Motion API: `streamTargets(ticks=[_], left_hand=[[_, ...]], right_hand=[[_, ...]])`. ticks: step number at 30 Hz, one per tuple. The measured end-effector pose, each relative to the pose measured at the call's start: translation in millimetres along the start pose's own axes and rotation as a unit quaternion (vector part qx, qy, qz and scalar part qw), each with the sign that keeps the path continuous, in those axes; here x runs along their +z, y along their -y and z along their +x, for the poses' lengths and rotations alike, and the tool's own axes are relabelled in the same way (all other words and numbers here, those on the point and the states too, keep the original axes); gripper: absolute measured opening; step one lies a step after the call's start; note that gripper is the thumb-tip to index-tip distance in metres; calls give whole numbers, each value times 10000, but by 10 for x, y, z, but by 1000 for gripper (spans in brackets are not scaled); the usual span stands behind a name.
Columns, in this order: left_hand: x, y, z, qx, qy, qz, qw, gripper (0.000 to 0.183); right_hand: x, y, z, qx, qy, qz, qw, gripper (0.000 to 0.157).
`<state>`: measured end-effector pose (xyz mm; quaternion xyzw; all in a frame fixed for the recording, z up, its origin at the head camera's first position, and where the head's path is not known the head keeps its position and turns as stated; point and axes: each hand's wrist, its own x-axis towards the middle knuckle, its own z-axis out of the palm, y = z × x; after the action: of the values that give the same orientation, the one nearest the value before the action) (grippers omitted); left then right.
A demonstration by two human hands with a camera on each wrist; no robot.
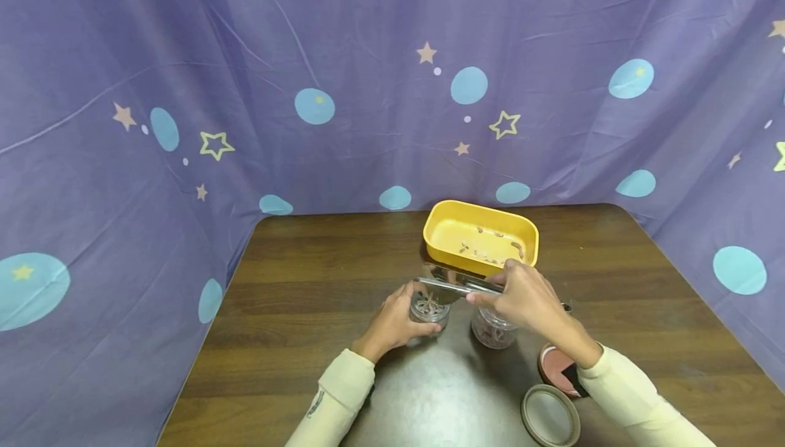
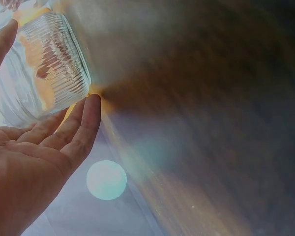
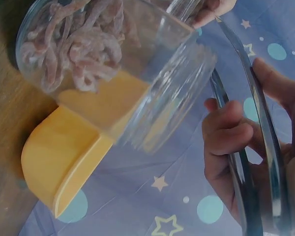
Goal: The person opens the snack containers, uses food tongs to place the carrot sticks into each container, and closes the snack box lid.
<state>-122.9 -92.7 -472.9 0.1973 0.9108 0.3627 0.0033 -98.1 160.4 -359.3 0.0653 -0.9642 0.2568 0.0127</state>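
Observation:
My left hand (image 1: 395, 321) holds a small glass jar (image 1: 423, 315) by its side, thumb on one side and fingers on the other. Pale strips show inside its mouth. In the left wrist view the ribbed clear wall of this jar (image 2: 59, 59) lies between thumb and fingers. Metal tongs (image 1: 456, 287) are gripped in my right hand (image 1: 530, 300), their tips over the held jar's mouth. Below the right hand stands a second open glass jar (image 1: 490, 334). Pinkish-brown, dusted strips (image 3: 88, 49) lie inside it in the right wrist view.
Behind the jars is a yellow tub (image 1: 432, 246) with several small brownish bits inside. A round lid (image 1: 550, 416) lies at the table's near right, beside a pink-faced lid (image 1: 555, 365) partly covered by the right sleeve. A purple patterned curtain (image 1: 368, 38) hangs around the wooden table (image 1: 294, 311).

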Motion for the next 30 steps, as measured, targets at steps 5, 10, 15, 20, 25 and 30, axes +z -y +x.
streamTargets(ticks=[5, 10, 15, 20, 25, 30], left_hand=[[-4, -6, 4, -16, -32, -15, 10000, 98], [-4, -9, 3, -12, -5, -102, 9999, 97], [-9, -11, 2, -112, 77, -122, 9998, 98], [-34, -16, -4, -214, 121, -114, 9996, 100], [-31, -17, -16, -225, 128, -121, 9996, 101], [-22, -29, -20, -256, 142, -95, 9995, 101]], right_hand=[[-169, -155, 62, 134, -248, 52, 9996, 56], [-319, -418, 185, 394, -692, -85, 9968, 72], [-323, -688, 345, 623, -859, -247, 9940, 73], [-237, -839, 495, 642, -740, -320, 9947, 70], [-143, -869, 617, 585, -576, -487, 9954, 70], [-57, -825, 724, 523, -441, -683, 9953, 54]])
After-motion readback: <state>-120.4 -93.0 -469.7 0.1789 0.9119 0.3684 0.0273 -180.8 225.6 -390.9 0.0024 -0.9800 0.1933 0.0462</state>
